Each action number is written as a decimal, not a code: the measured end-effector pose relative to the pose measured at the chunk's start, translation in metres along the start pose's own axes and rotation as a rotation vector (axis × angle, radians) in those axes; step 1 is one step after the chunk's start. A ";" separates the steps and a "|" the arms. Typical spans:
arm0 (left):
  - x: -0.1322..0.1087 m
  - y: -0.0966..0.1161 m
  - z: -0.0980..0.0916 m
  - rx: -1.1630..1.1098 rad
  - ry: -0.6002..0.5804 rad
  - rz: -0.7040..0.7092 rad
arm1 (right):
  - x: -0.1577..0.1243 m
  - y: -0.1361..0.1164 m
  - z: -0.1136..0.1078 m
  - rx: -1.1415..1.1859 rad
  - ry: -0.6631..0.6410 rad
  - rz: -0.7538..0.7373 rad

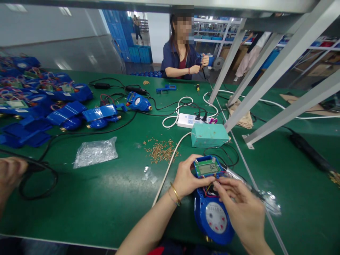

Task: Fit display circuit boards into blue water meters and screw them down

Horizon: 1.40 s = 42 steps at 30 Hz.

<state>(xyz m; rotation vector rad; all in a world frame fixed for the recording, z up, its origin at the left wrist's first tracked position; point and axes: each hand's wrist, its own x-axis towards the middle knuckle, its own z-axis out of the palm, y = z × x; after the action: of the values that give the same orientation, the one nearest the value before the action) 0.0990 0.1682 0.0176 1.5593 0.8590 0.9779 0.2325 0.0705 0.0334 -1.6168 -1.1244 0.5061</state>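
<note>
A blue water meter [200, 212] lies in front of me, its round white dial [216, 216] facing up. At its far end is a green circuit board with a lit display [209, 168]. My left hand [187, 177] is closed round the left side of the board's housing, thumb reaching over the compartment below the display. Thin wires [209, 190] show in that compartment. My right hand [239, 202] comes in from the right, thumb and fingers pinched together over the wires. What sits between those fingertips is too small to make out.
Brass screws [162, 150], a bag of clear parts [96, 152], a turquoise box [209, 135] and a white power strip [190, 120] lie beyond. Blue meters [99, 115] crowd the left. Metal posts [265, 78] rise at right. A co-worker [179, 58] stands opposite; another person's hand [12, 173] is at left.
</note>
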 end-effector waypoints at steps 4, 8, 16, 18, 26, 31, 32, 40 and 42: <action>0.000 0.001 0.001 -0.033 0.006 -0.007 | -0.001 0.002 0.000 -0.131 -0.057 -0.104; -0.002 0.003 0.001 -0.060 -0.011 -0.016 | 0.006 0.001 0.001 -0.108 -0.142 -0.116; -0.003 0.005 0.000 -0.109 -0.112 -0.032 | 0.018 0.009 -0.001 -0.059 -0.221 -0.084; -0.002 0.006 -0.001 -0.076 -0.121 -0.025 | 0.019 0.009 -0.001 -0.055 -0.224 -0.070; 0.000 0.010 0.000 0.101 -0.097 0.026 | 0.020 0.010 -0.003 -0.041 -0.239 -0.043; 0.001 0.010 -0.001 0.117 -0.091 0.048 | 0.023 0.008 -0.005 -0.038 -0.260 -0.056; 0.001 0.010 -0.001 0.120 -0.084 0.050 | 0.023 0.008 -0.005 -0.033 -0.272 -0.063; -0.002 0.010 -0.003 0.147 -0.040 0.119 | 0.015 0.000 -0.039 -0.062 -0.190 -0.195; -0.003 0.011 -0.003 0.162 -0.041 0.165 | 0.020 -0.006 -0.052 -0.080 -0.104 -0.169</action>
<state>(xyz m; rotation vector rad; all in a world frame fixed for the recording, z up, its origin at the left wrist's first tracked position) 0.0951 0.1649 0.0283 1.8057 0.8070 1.0095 0.2806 0.0612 0.0613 -1.5612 -1.3612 0.4436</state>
